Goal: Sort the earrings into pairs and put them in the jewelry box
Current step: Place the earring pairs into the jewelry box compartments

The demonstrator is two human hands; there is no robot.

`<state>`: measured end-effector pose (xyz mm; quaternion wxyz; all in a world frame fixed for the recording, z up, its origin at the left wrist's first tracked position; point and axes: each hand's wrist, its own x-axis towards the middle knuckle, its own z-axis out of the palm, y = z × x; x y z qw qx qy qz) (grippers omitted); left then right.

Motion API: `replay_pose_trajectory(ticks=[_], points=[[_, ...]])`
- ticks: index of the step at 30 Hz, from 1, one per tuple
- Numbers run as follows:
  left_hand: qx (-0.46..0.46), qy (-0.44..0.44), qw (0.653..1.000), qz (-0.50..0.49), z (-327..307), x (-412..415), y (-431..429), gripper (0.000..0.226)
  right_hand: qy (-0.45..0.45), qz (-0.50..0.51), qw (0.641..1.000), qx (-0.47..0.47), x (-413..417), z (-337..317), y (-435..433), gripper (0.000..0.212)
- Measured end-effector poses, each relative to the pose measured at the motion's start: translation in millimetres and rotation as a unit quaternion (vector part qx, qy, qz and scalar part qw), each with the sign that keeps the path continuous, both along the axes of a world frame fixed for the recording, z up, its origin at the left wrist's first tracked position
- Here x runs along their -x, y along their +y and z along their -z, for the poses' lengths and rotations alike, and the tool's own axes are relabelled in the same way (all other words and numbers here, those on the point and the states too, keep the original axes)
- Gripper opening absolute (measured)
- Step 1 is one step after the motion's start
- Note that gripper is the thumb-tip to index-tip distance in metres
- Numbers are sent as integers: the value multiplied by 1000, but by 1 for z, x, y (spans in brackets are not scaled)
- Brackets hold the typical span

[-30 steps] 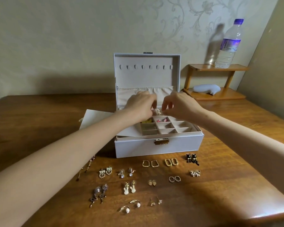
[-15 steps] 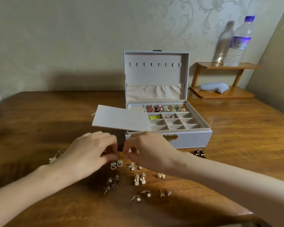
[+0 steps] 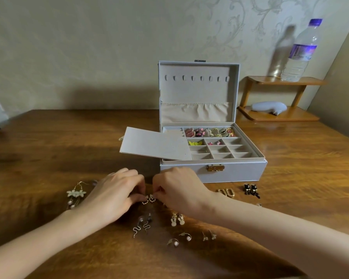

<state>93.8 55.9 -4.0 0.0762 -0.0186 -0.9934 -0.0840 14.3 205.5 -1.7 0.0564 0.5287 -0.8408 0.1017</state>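
At least seven pairs lie loose on the brown wooden worktop, so we judge the job is well short of half done. Our left hand and right hand meet fingertip to fingertip, and each grip appears to pinch one of the small pearl-beaded gold earrings, which sit low on the wood between the two grips.

Just beyond the right grip stands the pale grey jewelry box, lid up, with a loose beige card panel lying across its left side. Its long back tray holds pink and gold pieces. One small cell holds a yellow pair and the next a pink pair. The other cells we can see are bare.

Left of the left grip lie the white flower drop earrings. Nearer to us than the grips lie:
- the silver snake earrings
- the cream rabbit earrings
- the pearl hook earrings
- the tiny gold studs

Right of the right grip are the gold oblong hoops and the black cat earrings. Our right arm may hide more.
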Motion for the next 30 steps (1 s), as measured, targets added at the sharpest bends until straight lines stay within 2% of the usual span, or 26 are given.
replay_pose_trajectory(ticks=[8, 14, 17, 24, 30], points=[[-14, 11, 1000, 22, -3, -3, 1, 8, -10, -2, 1000, 13, 2, -4, 9, 15], [-7, 90, 995, 49, -22, -2, 9, 14, -13, 35, 998, 58, 7, -34, 43, 13], [-8, 147, 986, 75, -33, 6, 16, 9, -3, 65, 994, 85, 18, -48, 66, 10], [-53, 222, 966, 121, -55, 69, 64, 7, 47, 134, 983, 117, 69, -72, 118, 8], [-82, 191, 972, 107, -60, 151, 105, 8, 37, 171, 976, 128, 122, -71, 144, 6]])
